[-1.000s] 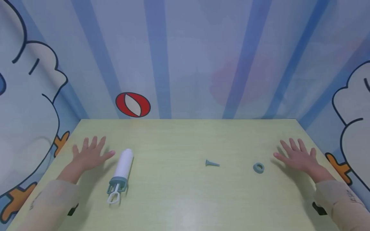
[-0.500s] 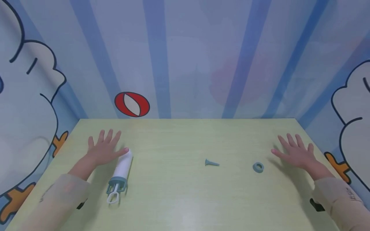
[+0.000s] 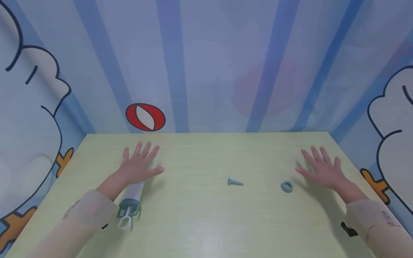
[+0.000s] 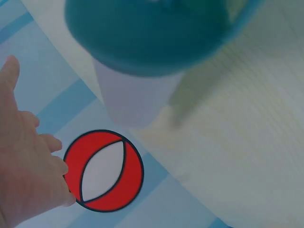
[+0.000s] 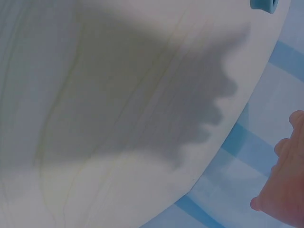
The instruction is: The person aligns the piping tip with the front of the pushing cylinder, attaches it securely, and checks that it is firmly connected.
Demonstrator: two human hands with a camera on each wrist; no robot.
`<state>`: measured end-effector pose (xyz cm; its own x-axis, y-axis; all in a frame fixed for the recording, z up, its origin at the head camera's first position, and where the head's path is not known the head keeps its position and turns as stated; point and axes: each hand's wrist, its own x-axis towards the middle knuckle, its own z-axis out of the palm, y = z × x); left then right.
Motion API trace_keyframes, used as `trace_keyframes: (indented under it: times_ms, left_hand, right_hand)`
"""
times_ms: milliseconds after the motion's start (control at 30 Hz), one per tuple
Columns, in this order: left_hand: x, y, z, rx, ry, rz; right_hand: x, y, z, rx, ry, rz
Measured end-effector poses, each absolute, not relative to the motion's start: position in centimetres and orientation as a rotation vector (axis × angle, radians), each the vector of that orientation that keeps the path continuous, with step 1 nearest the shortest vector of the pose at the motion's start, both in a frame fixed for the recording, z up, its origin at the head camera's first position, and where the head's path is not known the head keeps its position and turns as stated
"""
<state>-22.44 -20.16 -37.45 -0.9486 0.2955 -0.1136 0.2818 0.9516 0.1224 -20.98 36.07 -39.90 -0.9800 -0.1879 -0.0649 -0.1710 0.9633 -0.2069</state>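
A syringe-like tube (image 3: 130, 204) lies at the left of the table, with a white barrel, a blue-grey collar with side grips and a white plunger loop. Over its far end hangs my left hand (image 3: 136, 169), fingers spread, hiding part of the barrel. In the left wrist view the collar (image 4: 147, 45) looms large and blurred. A small blue-grey cone-shaped nozzle (image 3: 235, 182) lies right of centre. Farther right sits a blue-grey ring (image 3: 286, 186), just left of my right hand (image 3: 324, 172), which hovers with spread fingers and holds nothing.
The pale yellow table (image 3: 200, 208) ends at a blue striped backdrop (image 3: 213, 64) with cartoon shapes. A red and white ball (image 3: 145, 117) is printed on it behind the left hand. The right hand casts a shadow (image 5: 156, 99) on the table.
My left hand has moved right and slightly away from me, from beside the tube to over its barrel. My right hand has drifted a little left and farther away. The objects stay put.
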Motion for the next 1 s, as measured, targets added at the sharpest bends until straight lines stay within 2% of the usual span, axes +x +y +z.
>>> trace_keyframes:
  times_ms: [1000]
  left_hand:
    - [-22.2, -10.2, -37.9, 0.99, 2.828, 0.125]
  right_hand:
    - [-20.4, 32.2, -40.0, -0.498, 3.086, -0.265]
